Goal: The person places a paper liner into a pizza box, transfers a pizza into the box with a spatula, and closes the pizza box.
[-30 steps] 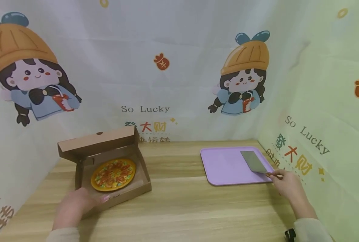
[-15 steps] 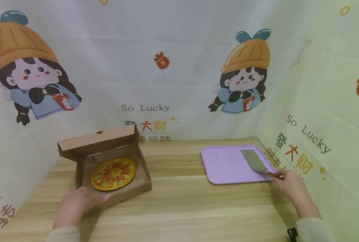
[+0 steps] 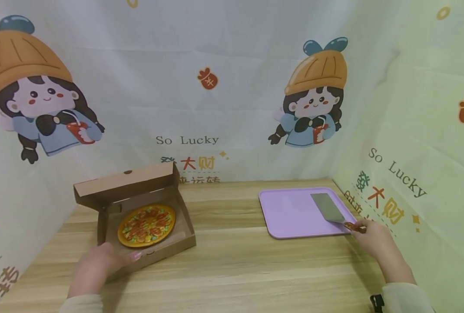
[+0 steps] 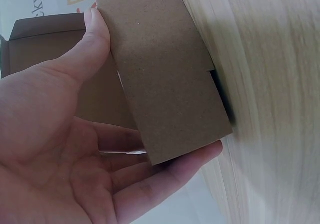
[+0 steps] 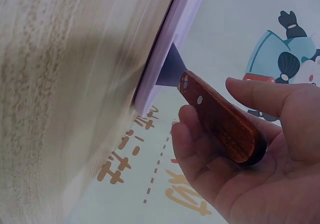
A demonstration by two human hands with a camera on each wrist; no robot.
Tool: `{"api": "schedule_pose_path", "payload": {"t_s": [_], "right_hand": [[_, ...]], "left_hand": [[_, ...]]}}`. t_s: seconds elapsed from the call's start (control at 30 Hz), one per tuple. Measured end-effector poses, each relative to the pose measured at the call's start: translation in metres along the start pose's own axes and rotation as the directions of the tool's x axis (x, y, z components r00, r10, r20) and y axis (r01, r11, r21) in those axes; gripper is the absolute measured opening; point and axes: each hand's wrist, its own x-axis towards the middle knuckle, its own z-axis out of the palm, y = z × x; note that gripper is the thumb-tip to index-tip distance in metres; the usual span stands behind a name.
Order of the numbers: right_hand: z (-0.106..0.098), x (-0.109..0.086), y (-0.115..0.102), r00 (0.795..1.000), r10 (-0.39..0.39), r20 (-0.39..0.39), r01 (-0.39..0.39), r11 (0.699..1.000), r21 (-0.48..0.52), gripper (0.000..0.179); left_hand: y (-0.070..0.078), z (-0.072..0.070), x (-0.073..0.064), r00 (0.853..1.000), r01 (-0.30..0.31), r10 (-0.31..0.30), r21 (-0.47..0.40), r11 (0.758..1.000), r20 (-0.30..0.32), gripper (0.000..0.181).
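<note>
The spatula (image 3: 329, 210) reaches over the right part of the purple tray (image 3: 288, 216), its handle (image 5: 225, 121) sticking out past the tray's near right corner. There, just beyond the tray's rim, the right hand (image 3: 374, 240) holds that handle, fingers curled beneath it and thumb along the upper side. Well to the left of the tray, the left hand (image 3: 96, 266) grips the near left corner of a cardboard box (image 3: 174, 253), thumb on one side and fingers on the other, only partly closed. Inside the box, also left of the tray, lies a pizza (image 3: 147, 225).

The spatula has a flat, four-sided grey blade that looks like metal; its handle is glossy reddish-brown, wood-like, rounded at the end and set with rivets. The tray is smooth, with rounded corners and a low raised rim. The box is plain matte brown card, its lid raised. The pizza is round, orange-rimmed and bumpy with red and green toppings. Beneath the tray, the table (image 3: 255, 278) shows pale, streaky wood grain.
</note>
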Motion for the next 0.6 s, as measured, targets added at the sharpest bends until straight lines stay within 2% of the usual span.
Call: {"api": "schedule_pose_path", "payload": {"t_s": [0.13, 0.27, 0.33, 0.4, 0.5, 0.6], "right_hand": [[0.000, -0.002, 0.000, 1.000, 0.008, 0.026, -0.008, 1.000, 0.004, 0.037], [-0.005, -0.006, -0.008, 0.999, 0.041, 0.024, -0.040, 0.999, -0.033, 0.041], [-0.008, -0.010, -0.017, 0.999, 0.033, -0.004, -0.033, 0.998, -0.047, 0.042], [-0.009, -0.015, -0.028, 0.998, -0.010, -0.054, 0.006, 0.998, -0.062, 0.040], [-0.005, -0.023, -0.044, 0.987, -0.081, -0.139, 0.076, 0.996, -0.039, 0.035], [0.003, -0.032, -0.056, 0.978, -0.111, -0.174, 0.116, 0.993, 0.016, 0.029]], "left_hand": [[0.000, 0.000, 0.001, 1.000, -0.004, 0.004, 0.010, 1.000, 0.009, 0.110], [0.001, 0.000, 0.002, 1.000, -0.005, 0.005, 0.022, 1.000, 0.019, 0.113], [0.001, 0.000, 0.003, 1.000, -0.001, 0.001, 0.025, 1.000, 0.024, 0.115], [0.000, 0.000, 0.004, 1.000, -0.001, 0.001, 0.021, 1.000, 0.023, 0.115], [0.000, 0.000, 0.003, 1.000, -0.005, 0.005, 0.016, 1.000, 0.017, 0.112], [0.000, 0.000, 0.001, 1.000, -0.014, 0.014, 0.009, 1.000, 0.010, 0.109]]}}
